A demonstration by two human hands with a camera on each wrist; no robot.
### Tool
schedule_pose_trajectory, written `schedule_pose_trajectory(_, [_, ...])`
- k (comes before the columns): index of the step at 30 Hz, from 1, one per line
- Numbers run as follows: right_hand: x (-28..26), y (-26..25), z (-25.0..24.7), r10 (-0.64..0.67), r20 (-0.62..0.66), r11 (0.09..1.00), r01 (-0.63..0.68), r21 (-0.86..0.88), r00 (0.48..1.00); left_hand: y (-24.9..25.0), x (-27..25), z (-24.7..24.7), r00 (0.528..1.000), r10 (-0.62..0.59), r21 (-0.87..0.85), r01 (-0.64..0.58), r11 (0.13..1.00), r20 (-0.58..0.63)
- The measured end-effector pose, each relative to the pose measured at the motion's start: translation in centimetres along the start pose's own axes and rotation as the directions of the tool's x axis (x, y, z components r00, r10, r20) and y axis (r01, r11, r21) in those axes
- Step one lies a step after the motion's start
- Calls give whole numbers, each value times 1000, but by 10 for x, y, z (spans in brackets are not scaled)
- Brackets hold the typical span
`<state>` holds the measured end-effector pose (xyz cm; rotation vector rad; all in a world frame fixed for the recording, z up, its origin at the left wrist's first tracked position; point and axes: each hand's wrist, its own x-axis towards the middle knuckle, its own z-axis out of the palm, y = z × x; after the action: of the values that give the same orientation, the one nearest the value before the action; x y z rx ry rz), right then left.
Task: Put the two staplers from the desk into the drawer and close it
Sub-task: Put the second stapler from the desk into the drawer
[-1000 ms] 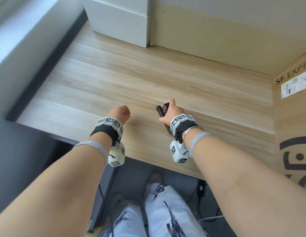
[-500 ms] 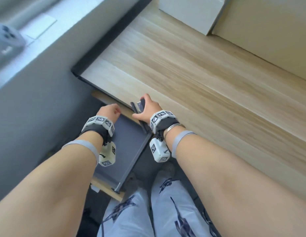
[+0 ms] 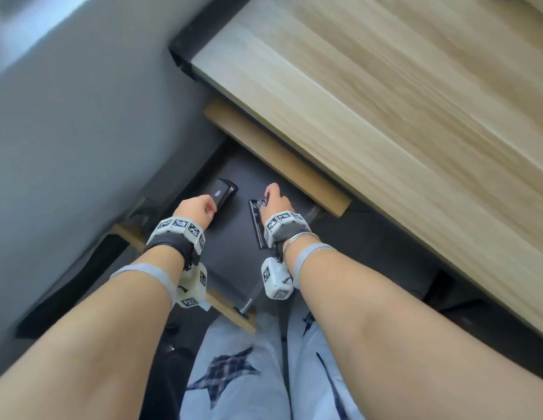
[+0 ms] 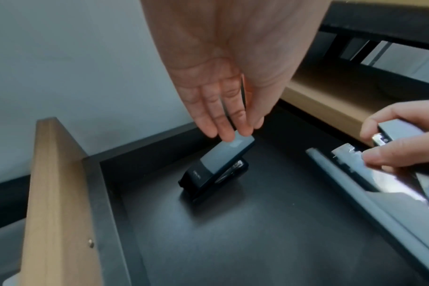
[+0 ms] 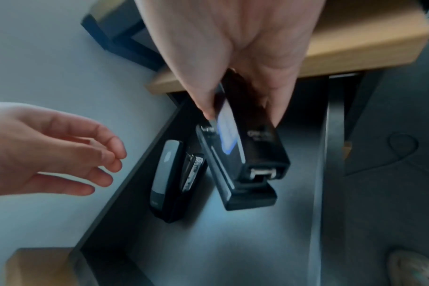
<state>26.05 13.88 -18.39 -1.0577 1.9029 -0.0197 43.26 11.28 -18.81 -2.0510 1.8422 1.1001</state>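
Note:
The drawer (image 3: 231, 247) stands pulled out under the desk, with a dark floor (image 4: 257, 222) and a wooden front (image 4: 51, 193). A black stapler with a grey top (image 3: 223, 192) (image 4: 218, 164) (image 5: 167, 180) lies on that floor near the left wall. My left hand (image 3: 208, 207) (image 4: 230, 127) (image 5: 103, 166) hovers just over it, fingers straight and loose, holding nothing. My right hand (image 3: 268, 197) (image 5: 243, 114) pinches the second, all-black stapler (image 3: 256, 225) (image 5: 247, 154) by its sides. It hangs tilted over the drawer floor, right of the first stapler.
The light wooden desk top (image 3: 385, 116) overhangs the drawer's back, with a wooden strip (image 3: 279, 159) beneath it. A grey wall (image 3: 67, 116) closes the left side. My legs in light trousers (image 3: 249, 374) sit just before the drawer front, a shoe (image 5: 414, 271) below.
Both hands came down from the desk top over the open drawer. The grey-topped stapler now lies on the drawer floor and my left hand has opened. The right hand still holds its stapler.

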Motion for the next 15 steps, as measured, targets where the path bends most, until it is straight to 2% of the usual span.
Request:
schedule_pose_trajectory(3, [17,3,20,85,10,991,-86,105,996,-13,13,13,999,-22,-11,22,1000,27])
schedule_pose_trajectory(7, [37,7,42,217,-37,952,-203,229,975,-23,30,26,998,-20,-17,20,1000,52])
schedule_pose_trajectory(15, [49,0,79,305,-113,911,-254,325,946,-34,49,37,995,-22,-19,24,1000,94])
